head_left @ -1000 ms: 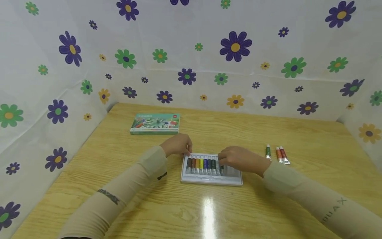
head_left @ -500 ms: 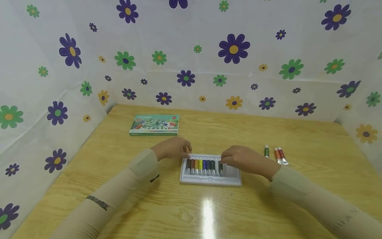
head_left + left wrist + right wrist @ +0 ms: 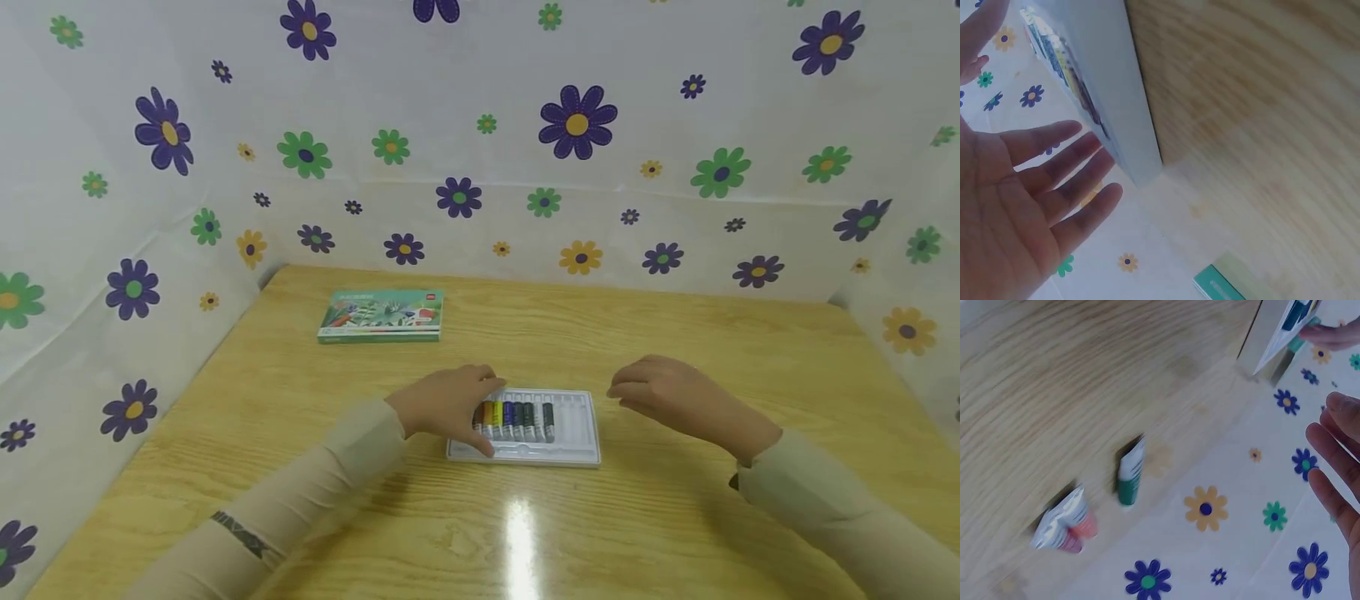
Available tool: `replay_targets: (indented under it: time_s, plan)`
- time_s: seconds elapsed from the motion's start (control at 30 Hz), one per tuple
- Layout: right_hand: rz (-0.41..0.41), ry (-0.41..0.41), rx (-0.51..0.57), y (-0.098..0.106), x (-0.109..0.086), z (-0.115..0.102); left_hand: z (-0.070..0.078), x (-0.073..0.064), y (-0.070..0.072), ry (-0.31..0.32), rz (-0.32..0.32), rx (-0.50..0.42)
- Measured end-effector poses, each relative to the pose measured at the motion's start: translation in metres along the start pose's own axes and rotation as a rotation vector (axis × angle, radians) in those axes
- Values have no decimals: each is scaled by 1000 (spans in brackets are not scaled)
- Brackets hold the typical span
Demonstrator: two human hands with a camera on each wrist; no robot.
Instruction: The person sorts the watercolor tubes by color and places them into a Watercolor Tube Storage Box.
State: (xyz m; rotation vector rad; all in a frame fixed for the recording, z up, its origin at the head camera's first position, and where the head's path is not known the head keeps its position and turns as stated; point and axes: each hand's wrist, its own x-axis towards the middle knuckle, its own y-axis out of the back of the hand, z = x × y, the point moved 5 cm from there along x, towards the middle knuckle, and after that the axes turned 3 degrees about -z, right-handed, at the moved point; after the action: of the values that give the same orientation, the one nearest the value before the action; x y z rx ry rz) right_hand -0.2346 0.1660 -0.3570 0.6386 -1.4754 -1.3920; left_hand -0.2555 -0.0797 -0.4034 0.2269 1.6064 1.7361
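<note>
A white plastic tray (image 3: 573, 457) lies on the wooden table, holding a row of small paint tubes (image 3: 517, 421) with bare slots at its right end. My left hand (image 3: 442, 402) spans the tray's left end, thumb over the front and fingers at the far edge; its fingers look straight in the left wrist view. To the right of the tray my right hand (image 3: 678, 400) hovers with nothing in it, fingers loosely extended. The right wrist view shows a green tube (image 3: 1130, 474), an orange-red tube (image 3: 1085, 519) and a dark red tube (image 3: 1063, 537); in the head view they are hidden.
A green illustrated box (image 3: 381, 318) lies flat at the back left of the table (image 3: 375, 533). White cloth with flower prints (image 3: 480, 158) encloses the back and both sides.
My right hand has left the tray and moved right, covering the loose tubes in the head view. The left hand has shifted from the tray's far left corner to span its left end.
</note>
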Motion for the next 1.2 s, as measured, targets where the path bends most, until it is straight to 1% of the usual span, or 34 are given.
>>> replay_targets:
  time_s: [0.1, 0.17, 0.23, 0.3, 0.37, 0.43, 0.53, 0.6, 0.67, 0.83, 0.9, 0.97, 1.07, 1.13, 1.2]
  plan:
    - [35, -17, -4, 4, -10, 8, -3, 3, -3, 15, -2, 18]
    - [43, -32, -5, 5, -16, 13, -10, 4, -4, 26, -7, 21]
    - [37, -49, -1, 6, -21, 18, -19, 2, -5, 43, -14, 11]
    - [29, -64, 4, 5, -26, 22, -29, 0, -4, 58, -18, -20]
    - [27, -75, 7, 5, -30, 26, -39, -2, -2, 65, -12, -82]
    - [30, -84, 13, 4, -33, 30, -46, -2, 1, 49, 5, -128]
    - [26, -88, 21, 3, -37, 36, -53, 2, 5, 19, 20, -171]
    - [12, -100, 29, 1, -38, 42, -56, 5, 6, 9, 20, -166]
    - [-24, -128, 43, -1, -40, 48, -58, 8, 6, 26, 11, -178]
    - [-143, -235, 79, -8, -45, 63, -60, 15, 8, 54, 5, -226]
    - [-163, -260, 88, -10, -47, 66, -60, 17, 9, 50, 3, -241]
    - [-173, -261, 88, -14, -48, 68, -60, 19, 10, 62, 0, -255]
    - [-183, -233, 71, -21, -47, 68, -59, 21, 11, 72, 0, -255]
    - [-201, -216, 56, -26, -46, 67, -58, 22, 12, 86, 1, -258]
    - [-222, -217, 53, -31, -45, 67, -57, 24, 13, 91, 2, -260]
